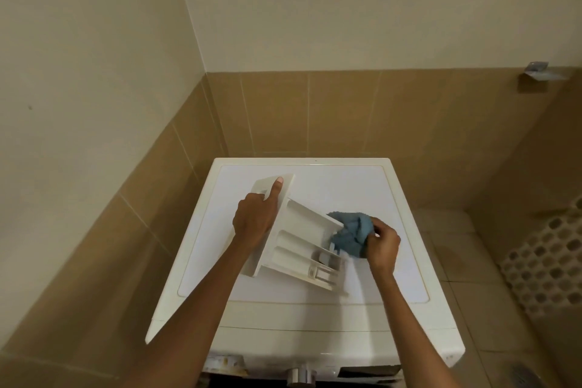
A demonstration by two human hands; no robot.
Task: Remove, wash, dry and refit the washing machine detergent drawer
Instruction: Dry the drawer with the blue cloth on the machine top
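Beige tiles are covering the lower wall (94, 246) at the left of the frame. Just right of it, the left forearm is reaching up from the bottom edge, and the left hand (255, 220) is lying on the front panel of the detergent drawer (296, 242). Its index finger is stretching straight along the panel toward the upper part of the frame, while its other fingers are curling against the panel and holding it steady. The white drawer is lying at an angle on the washing machine top (315, 309), in the lower middle of the frame, with its compartments facing up. At the drawer's right end, a bunched blue cloth (349, 235) is touching the drawer's wall. The right hand (382, 246) is gripping that cloth, fingers curled round it, with the forearm coming up from the lower right. Farther right, a white honeycomb mat (544, 261) is lying on the floor.
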